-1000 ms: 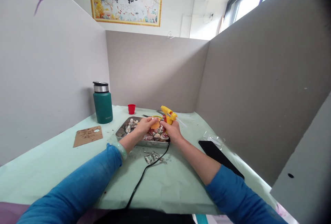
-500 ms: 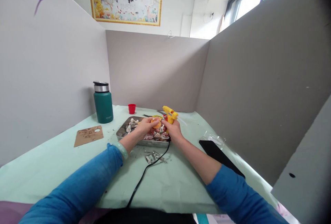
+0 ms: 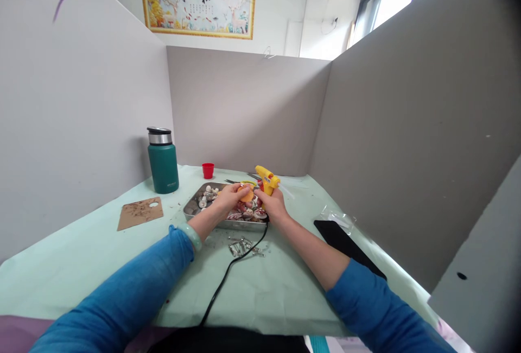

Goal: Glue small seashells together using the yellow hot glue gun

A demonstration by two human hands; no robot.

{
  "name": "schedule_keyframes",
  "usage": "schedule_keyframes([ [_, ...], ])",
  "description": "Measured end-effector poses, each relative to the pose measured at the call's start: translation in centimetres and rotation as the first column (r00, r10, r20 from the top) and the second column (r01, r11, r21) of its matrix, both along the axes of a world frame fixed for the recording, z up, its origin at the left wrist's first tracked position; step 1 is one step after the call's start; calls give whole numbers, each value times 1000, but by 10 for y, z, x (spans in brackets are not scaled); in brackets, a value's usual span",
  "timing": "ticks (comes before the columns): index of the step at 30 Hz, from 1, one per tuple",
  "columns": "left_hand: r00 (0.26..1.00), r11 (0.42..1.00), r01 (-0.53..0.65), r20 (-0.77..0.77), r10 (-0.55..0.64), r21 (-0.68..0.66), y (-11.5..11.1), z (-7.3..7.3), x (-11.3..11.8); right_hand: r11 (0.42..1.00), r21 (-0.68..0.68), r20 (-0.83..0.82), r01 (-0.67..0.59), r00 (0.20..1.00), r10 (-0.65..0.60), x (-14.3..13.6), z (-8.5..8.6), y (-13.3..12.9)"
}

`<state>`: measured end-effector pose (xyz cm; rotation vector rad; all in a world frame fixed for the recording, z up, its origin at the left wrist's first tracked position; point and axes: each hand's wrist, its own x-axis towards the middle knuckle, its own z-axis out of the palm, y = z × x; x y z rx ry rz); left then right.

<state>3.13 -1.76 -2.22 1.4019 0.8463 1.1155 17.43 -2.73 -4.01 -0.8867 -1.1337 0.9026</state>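
Note:
Over a metal tray, my left hand pinches an orange scallop shell. My right hand is wrapped round the handle of a yellow hot glue gun, whose nozzle points up and to the left. The gun's black cord runs down across the table to the front edge. In the tray lie white snail-like shells at the left and reddish patterned shells at the right. Both hands hide part of the tray's contents.
A green bottle stands at the left, near a brown card. Behind the tray is a red cup. Small metal pieces lie in front. At right are a black strip and clear plastic bag. Partitions enclose the table.
Both hands stay nearly in place over the tray, with the orange shell and glue gun still held. The orange shell appears turned slightly, and the whole view has shifted a little.

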Motion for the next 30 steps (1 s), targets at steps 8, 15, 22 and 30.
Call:
schedule_keyframes([
  [8,999,999,-18,-48,20,38,-7,3,0,999,39,28,-12,1000,11,1,-4,4],
  [15,999,997,-27,-45,30,68,6,-6,-2,999,35,105,-33,994,29,2,-5,3],
  [22,998,999,-25,-60,28,42,1,-1,-2,995,78,61,-60,997,56,1,-4,1],
  [30,1000,1000,-14,-27,15,18,2,-2,-2,996,52,64,-66,996,63,2,-4,1],
])
